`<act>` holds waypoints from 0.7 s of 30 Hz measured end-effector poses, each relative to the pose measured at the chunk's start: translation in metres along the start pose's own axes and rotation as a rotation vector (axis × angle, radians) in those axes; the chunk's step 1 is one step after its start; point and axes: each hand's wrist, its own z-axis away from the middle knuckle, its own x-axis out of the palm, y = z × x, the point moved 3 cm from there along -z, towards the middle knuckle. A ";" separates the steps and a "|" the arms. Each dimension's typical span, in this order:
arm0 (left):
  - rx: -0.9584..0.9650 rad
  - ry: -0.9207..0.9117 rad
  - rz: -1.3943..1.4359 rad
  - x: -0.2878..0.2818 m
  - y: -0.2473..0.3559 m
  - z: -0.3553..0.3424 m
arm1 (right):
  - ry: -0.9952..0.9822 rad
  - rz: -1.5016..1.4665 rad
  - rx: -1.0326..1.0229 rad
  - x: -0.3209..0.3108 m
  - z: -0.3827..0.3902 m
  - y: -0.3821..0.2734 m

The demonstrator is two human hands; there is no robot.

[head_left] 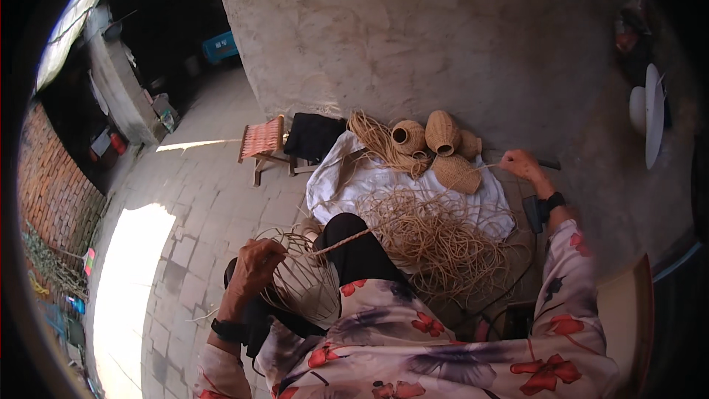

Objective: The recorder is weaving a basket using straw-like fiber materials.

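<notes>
A light-brown twisted straw cord (pixel 341 244) runs on a slant across my lap, pulled out between my hands. My left hand (pixel 256 264) is closed in a pinch on its lower end, over my left knee. Out to the right, my right hand (pixel 521 165) pinches the far end with the arm stretched away. Beside my left hand, an open frame of thin curved strands (pixel 301 277) rests against my legs; part of it is hidden by the hand and knee. A tangled heap of loose straw cord (pixel 443 240) lies in front of my knees.
Several woven straw vases (pixel 443 133) and a cord bundle (pixel 377 139) sit on a white cloth (pixel 336 177) by the wall. A folding stool (pixel 262 139) and a black cloth (pixel 314 137) stand left of them. A white hat (pixel 650 114) hangs at the right.
</notes>
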 end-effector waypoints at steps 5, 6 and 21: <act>0.026 -0.014 -0.028 0.024 0.020 -0.008 | 0.081 -0.443 -0.556 0.101 0.017 -0.141; 0.021 0.021 -0.041 0.026 0.022 -0.009 | 0.083 -0.466 -0.669 0.120 0.029 -0.178; -0.073 0.201 -0.430 0.052 0.022 -0.017 | -0.125 -0.615 -0.794 0.219 0.103 -0.332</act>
